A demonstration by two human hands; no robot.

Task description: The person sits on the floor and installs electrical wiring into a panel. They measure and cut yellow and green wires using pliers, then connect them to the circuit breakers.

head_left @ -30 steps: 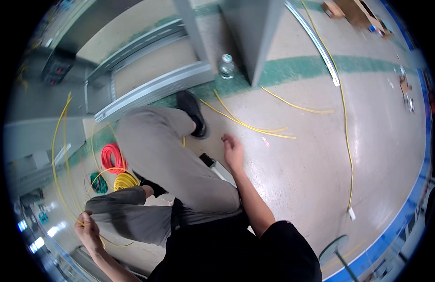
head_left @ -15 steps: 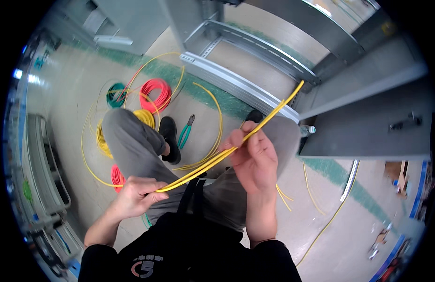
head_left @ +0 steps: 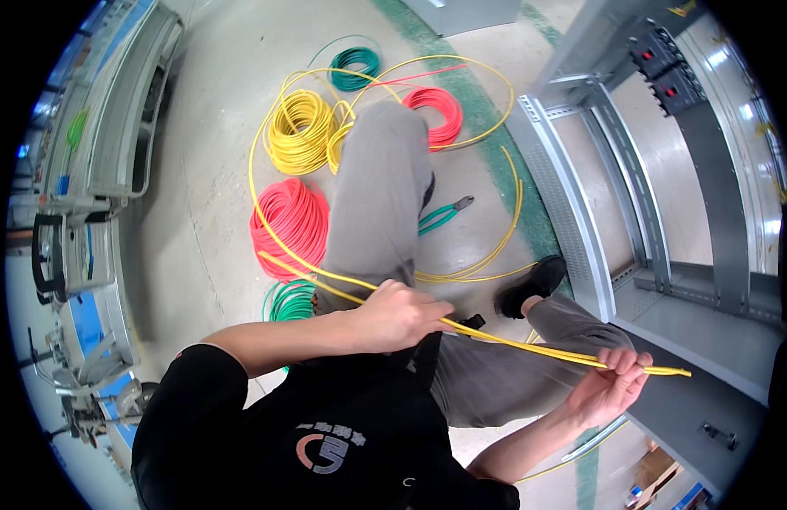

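A small bundle of yellow wires (head_left: 519,343) stretches across my lap between my two hands. My left hand (head_left: 400,316) is closed around it above my thigh, and two yellow lengths trail out behind that hand toward the coils. Near the bundle's cut ends, at the lower right, my right hand (head_left: 610,387) pinches the wires between thumb and fingers. The ends stick out a little past its fingertips. On the floor beyond my knee lie green-handled pliers (head_left: 444,216), beside more loose yellow wire (head_left: 514,223).
Around my raised knee lie a yellow wire coil (head_left: 298,132), red coils (head_left: 290,228) (head_left: 440,115) and green coils (head_left: 356,68) (head_left: 290,303). An open grey metal cabinet frame (head_left: 572,204) stands close on the right, with black breakers (head_left: 665,70) inside. A metal cart (head_left: 134,110) is at far left.
The view has turned, so the cabinet now sits further right. My right hand has gone from loosely spread fingers under the wires to a grip near their ends. My left hand still holds the wires.
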